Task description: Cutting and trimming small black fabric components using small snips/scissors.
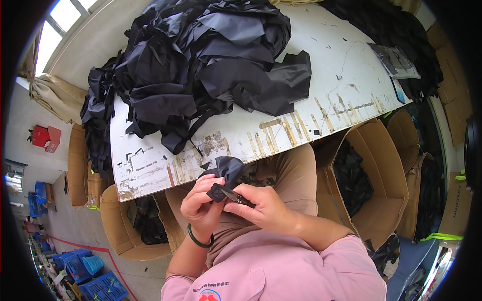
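My left hand is closed on a piece of black fabric, which bunches up above the fingers near the table's front edge. A folded corner of it sticks out toward my other hand. My right hand grips small dark snips between thumb and fingers, their tip against the fabric at the left fingertips. Whether the blades are apart is hidden by the folds. Beyond both hands, a large heap of black fabric pieces covers the left part of the white table.
Open cardboard boxes holding black material stand at my right and left. More black fabric lies at the table's far right, beside a clear plastic packet. Blue crates sit on the floor at lower left. Scraps and tape marks dot the tabletop.
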A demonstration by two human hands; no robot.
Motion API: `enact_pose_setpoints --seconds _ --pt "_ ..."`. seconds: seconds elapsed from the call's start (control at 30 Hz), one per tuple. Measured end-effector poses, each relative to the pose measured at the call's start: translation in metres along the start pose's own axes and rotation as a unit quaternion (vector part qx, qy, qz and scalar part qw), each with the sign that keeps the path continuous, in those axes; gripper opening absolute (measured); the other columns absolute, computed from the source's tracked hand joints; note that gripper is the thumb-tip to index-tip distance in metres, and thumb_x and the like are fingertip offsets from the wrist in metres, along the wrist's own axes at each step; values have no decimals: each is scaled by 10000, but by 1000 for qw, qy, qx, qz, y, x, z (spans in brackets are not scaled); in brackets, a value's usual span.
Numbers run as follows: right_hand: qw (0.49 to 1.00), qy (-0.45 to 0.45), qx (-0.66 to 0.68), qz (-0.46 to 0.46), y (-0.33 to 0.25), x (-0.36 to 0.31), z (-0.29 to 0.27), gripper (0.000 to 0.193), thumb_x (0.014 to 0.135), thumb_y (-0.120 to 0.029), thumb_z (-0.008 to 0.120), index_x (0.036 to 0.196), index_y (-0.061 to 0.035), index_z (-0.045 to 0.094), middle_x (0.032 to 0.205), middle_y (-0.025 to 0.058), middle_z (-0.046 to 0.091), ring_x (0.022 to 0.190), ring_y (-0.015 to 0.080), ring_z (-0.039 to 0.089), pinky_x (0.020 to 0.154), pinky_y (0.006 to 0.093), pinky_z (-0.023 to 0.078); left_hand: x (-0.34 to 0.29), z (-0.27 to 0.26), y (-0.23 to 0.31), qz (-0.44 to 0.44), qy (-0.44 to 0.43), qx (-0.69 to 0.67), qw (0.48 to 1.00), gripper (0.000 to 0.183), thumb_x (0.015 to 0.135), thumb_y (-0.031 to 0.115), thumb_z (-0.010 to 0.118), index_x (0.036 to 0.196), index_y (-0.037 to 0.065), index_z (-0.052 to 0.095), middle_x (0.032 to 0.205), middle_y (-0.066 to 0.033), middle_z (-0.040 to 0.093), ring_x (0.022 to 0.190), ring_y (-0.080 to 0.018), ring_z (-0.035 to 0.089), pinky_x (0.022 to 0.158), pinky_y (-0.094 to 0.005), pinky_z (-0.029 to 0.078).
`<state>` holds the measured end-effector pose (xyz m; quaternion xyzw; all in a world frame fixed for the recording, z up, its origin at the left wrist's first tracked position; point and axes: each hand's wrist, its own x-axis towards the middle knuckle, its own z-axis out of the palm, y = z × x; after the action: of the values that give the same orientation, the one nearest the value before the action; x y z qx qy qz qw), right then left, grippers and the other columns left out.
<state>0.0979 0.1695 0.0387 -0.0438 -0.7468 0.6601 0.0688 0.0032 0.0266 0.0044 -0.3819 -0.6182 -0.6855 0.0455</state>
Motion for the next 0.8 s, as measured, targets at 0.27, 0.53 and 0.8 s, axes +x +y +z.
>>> enact_pose_setpoints --seconds 0.27,0.53,0.8 --pt "1000 -18 -7 -4 -4 1 -4 270 860 -262 703 957 -32 600 649 102 525 535 203 491 516 310 417 1 -4 -1 -5 -41 -19 999 145 749 -19 715 816 32 598 956 -157 689 937 -291 661 922 -492 458" --pt "1000 -16 -9 3 -2 0 -2 282 864 -256 699 864 -18 549 648 114 506 533 221 469 510 330 407 1 -4 -4 -9 -46 -31 998 132 760 8 726 819 27 610 938 -151 691 936 -294 664 920 -480 459" --pt "999 -29 16 -1 -3 7 8 251 871 -239 689 918 -11 594 686 133 540 551 220 476 535 327 422 3 -22 -1 4 -60 -30 998 176 696 -82 674 831 29 654 936 -147 704 942 -286 679 905 -453 468"
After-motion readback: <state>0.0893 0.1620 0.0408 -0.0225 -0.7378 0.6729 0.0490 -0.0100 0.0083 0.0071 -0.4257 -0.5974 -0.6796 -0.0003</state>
